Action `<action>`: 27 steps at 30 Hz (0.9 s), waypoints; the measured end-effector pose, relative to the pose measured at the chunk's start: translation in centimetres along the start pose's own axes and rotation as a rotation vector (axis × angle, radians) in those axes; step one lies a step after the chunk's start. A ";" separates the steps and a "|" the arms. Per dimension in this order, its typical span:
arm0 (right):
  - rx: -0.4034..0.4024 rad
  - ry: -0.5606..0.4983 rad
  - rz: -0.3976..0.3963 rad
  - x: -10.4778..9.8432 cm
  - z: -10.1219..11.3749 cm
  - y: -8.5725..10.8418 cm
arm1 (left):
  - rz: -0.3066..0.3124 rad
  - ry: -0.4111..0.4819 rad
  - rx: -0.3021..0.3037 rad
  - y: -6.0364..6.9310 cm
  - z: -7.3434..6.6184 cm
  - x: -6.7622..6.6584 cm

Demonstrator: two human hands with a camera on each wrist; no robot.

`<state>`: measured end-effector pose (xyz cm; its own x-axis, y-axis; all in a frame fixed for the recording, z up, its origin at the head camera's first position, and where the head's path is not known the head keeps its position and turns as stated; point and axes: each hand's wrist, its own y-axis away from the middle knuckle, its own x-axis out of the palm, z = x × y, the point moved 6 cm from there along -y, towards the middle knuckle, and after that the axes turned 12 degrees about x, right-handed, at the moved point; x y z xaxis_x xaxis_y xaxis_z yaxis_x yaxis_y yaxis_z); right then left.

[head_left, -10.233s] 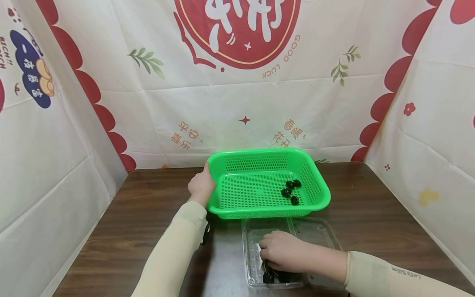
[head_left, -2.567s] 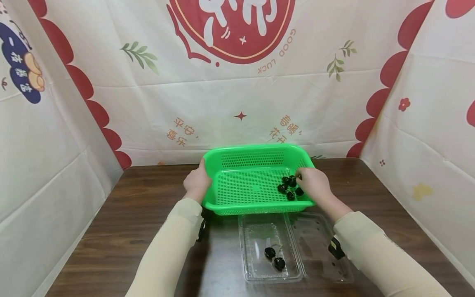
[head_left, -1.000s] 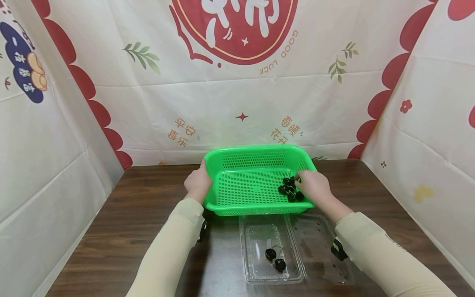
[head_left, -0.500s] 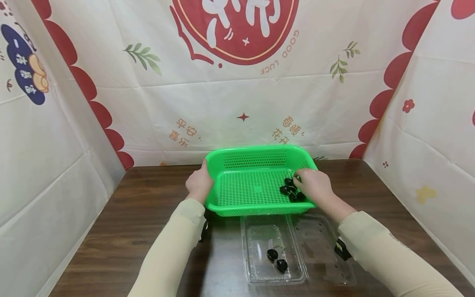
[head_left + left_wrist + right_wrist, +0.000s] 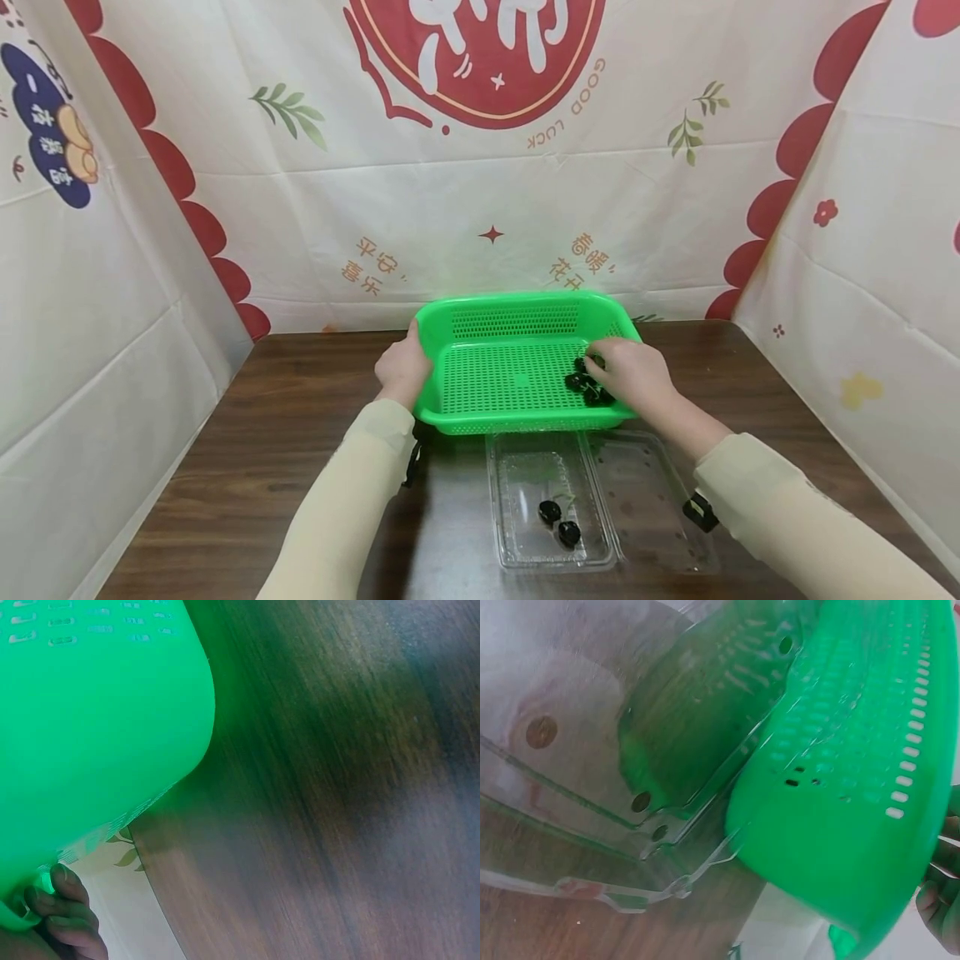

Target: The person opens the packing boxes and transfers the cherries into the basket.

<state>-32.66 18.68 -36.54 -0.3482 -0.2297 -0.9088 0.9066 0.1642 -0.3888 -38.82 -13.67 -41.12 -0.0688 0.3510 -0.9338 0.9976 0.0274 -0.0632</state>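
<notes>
My left hand (image 5: 403,367) grips the left rim of a green perforated plastic basket (image 5: 517,423), its thumb along the rim. In the left wrist view its curled fingers (image 5: 71,919) show under the basket's edge. Inside the basket, at its right end, lies a cluster of dark, glossy cherries (image 5: 577,382), some with stems. My right hand (image 5: 633,371) reaches over the right rim, fingertips pinching at a dark cherry that they mostly hide. Two more cherries (image 5: 568,533) with stems lie in a clear plastic box (image 5: 517,550) in front of the basket.
The box's clear lid (image 5: 652,517), with vent holes, lies opened flat to its right, under my right forearm. All stands on a dark wood table (image 5: 300,392). A printed white cloth (image 5: 450,200) walls off the back and both sides.
Since the oldest frame, my right hand has gone from the clear box into the basket, where more cherries now lie. Over the last second its fingers shifted slightly left; my left hand stayed put.
</notes>
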 end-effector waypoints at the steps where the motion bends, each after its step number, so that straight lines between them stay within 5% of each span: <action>1: -0.004 -0.004 -0.002 -0.2 0.2 0.1 | 0.001 -0.002 0.001 -0.1 0.1 0.0; 27: -0.344 -0.056 -0.136 -4.2 6.6 4.6 | 0.005 -0.007 -0.012 0.1 -0.1 -0.1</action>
<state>-25.47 14.11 -33.48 -0.4379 -0.3220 -0.8393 0.7165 0.4389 -0.5422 -38.73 -13.66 -40.98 -0.0633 0.3447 -0.9366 0.9979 0.0364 -0.0540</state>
